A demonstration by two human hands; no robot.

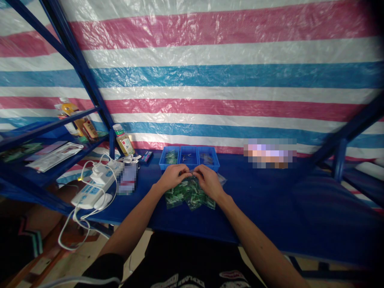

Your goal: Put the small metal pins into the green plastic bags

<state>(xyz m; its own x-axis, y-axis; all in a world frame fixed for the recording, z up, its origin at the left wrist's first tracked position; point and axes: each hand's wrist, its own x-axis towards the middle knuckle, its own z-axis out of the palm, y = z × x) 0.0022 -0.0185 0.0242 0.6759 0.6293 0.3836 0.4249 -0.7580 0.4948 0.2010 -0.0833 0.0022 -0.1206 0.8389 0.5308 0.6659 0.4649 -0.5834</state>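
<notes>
My left hand [175,176] and my right hand [208,182] meet over the blue table, fingertips pinched together. Between them they grip the top edge of a small clear plastic bag [193,197] with green pieces inside; its upper edge is partly hidden by my fingers. Similar bags of green pieces [175,197] lie under and beside it. Just beyond my fingers stands a blue three-compartment bin [163,163]. Its left compartment holds green packets [171,156], its middle one a few thin metallic pieces [188,155], its right one dark small items [207,158] too small to name.
Left on the blue table [258,200] are a white power strip [87,194] with tangled cables, a blurred-out flat object [127,179], a small dark blue box [146,157] and a drink bottle [123,140]. Blue frame posts [90,88] stand at both sides. A person's leg [30,240] shows lower left.
</notes>
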